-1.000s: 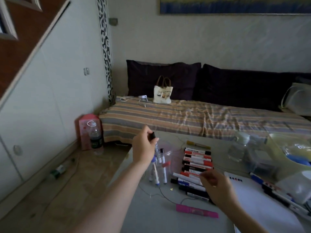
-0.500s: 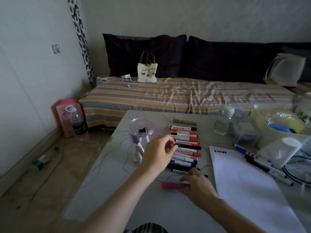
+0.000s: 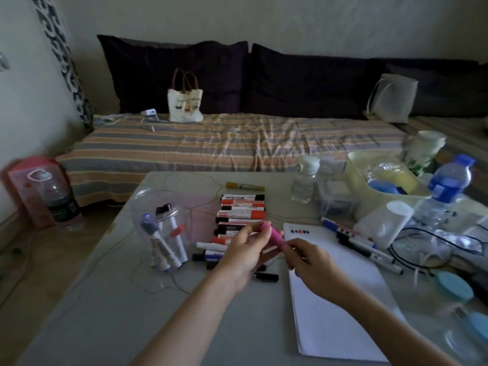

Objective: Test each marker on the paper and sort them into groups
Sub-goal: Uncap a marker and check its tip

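Note:
A pink marker (image 3: 273, 236) is held above the table between both hands. My left hand (image 3: 243, 256) grips its far end and my right hand (image 3: 310, 262) grips its near end. Behind the hands lies a stacked row of red, black and blue markers (image 3: 241, 213). A clear plastic jar (image 3: 163, 228) to the left holds several markers standing upright. The white paper pad (image 3: 340, 299) lies to the right, with small colour marks (image 3: 299, 231) at its top left corner. A few more markers (image 3: 361, 244) lie beyond the pad's right edge.
A yellow marker (image 3: 244, 185) lies at the table's far side. Water bottles (image 3: 305, 180), a yellow bin (image 3: 383, 180), a white container (image 3: 383, 227), cables and blue lids crowd the right side. A striped sofa (image 3: 211, 143) stands behind the table. A bottle (image 3: 59, 204) stands on the floor left.
My left hand left the jar and came to the pink marker. My right hand lifted that marker off the table. Both hands now hold it above the marker row.

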Demonstrator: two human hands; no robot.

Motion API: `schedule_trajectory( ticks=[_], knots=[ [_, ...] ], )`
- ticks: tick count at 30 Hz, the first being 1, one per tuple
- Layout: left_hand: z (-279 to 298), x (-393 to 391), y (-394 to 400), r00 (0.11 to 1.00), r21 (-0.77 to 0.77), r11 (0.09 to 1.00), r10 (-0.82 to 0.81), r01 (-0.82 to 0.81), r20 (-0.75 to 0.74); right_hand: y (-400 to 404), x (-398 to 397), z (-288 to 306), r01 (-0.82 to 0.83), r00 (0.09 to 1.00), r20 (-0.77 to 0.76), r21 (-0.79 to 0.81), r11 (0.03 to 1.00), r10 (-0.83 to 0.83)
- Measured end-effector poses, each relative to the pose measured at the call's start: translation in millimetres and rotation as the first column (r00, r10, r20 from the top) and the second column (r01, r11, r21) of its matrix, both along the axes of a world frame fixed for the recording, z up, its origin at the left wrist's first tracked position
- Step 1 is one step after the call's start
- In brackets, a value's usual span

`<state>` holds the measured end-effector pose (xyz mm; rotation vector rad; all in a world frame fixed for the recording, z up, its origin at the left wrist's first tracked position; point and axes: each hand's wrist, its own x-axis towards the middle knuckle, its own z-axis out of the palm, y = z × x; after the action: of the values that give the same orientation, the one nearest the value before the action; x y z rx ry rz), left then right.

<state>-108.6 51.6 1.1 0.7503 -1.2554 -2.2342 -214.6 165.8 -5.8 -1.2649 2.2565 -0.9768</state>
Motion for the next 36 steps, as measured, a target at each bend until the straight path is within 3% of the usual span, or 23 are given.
schedule_trajectory(
  ticks=[4,7,12,16,19,20,22,24,26,28,30,31,33,34,35,36],
  knots=[
    [-7,-23,16,0.996,-0.037,0.999,-0.025,0.028,0.084,17,-5,-15,0.107,0.990,0.101,-0.054,0.993,-0.101],
    [-15,-38,28,0.989,0.022,0.995,0.092,-0.095,0.118,28,-5,-21,0.154,0.986,-0.041,-0.103,0.983,-0.159],
    [-10,-67,41,0.960,0.289,0.916,0.269,-0.279,0.074,34,-11,-11,0.239,0.927,-0.287,-0.040,0.970,-0.241],
    [-21,-82,51,0.955,0.369,0.881,0.269,-0.297,0.126,43,-12,-4,0.267,0.894,-0.389,0.061,0.962,-0.223],
    [-19,-63,4,0.878,0.448,0.765,0.467,-0.462,0.106,76,-18,0,0.301,0.888,-0.380,0.054,0.952,-0.259],
    [-15,-55,-13,0.848,0.441,0.758,0.530,-0.481,0.013,89,-24,-2,0.319,0.896,-0.344,0.063,0.946,-0.279],
    [-1,-52,-19,0.881,0.248,0.874,0.456,-0.417,-0.125,108,-38,-10,0.355,0.918,-0.243,0.156,0.922,-0.313],
    [1,-63,7,0.970,0.058,0.970,0.239,-0.236,-0.037,110,-45,-23,0.327,0.945,-0.077,0.193,0.925,-0.318],
    [-5,-72,33,0.989,-0.017,0.997,0.081,-0.080,0.122,106,-44,-29,0.282,0.958,0.024,0.078,0.956,-0.284],
    [-18,-76,39,0.961,-0.109,0.994,0.056,-0.027,0.271,105,-45,-31,0.285,0.958,0.006,-0.037,0.958,-0.285],
    [-27,-75,34,0.949,-0.143,0.989,0.076,-0.033,0.305,105,-46,-26,0.307,0.952,0.061,-0.143,0.941,-0.301],
    [-28,-74,33,0.948,-0.156,0.987,0.082,-0.034,0.308,105,-47,-22,0.356,0.926,0.209,-0.217,0.909,-0.313],
    [-31,-74,32,0.942,-0.181,0.983,0.078,-0.019,0.326,107,-51,-11,0.524,0.719,0.660,-0.309,0.794,-0.218],
    [-33,-75,31,0.939,-0.191,0.981,0.078,-0.013,0.335,110,-54,-6,0.573,0.622,0.770,-0.322,0.753,-0.144],
    [-36,-77,30,0.936,-0.208,0.978,0.077,-0.004,0.344,112,-55,-4,0.565,0.616,0.778,-0.329,0.756,-0.122],
    [-38,-80,29,0.933,-0.228,0.974,0.078,0.004,0.351,112,-55,-5,0.526,0.669,0.728,-0.319,0.789,-0.152]
  ],
)
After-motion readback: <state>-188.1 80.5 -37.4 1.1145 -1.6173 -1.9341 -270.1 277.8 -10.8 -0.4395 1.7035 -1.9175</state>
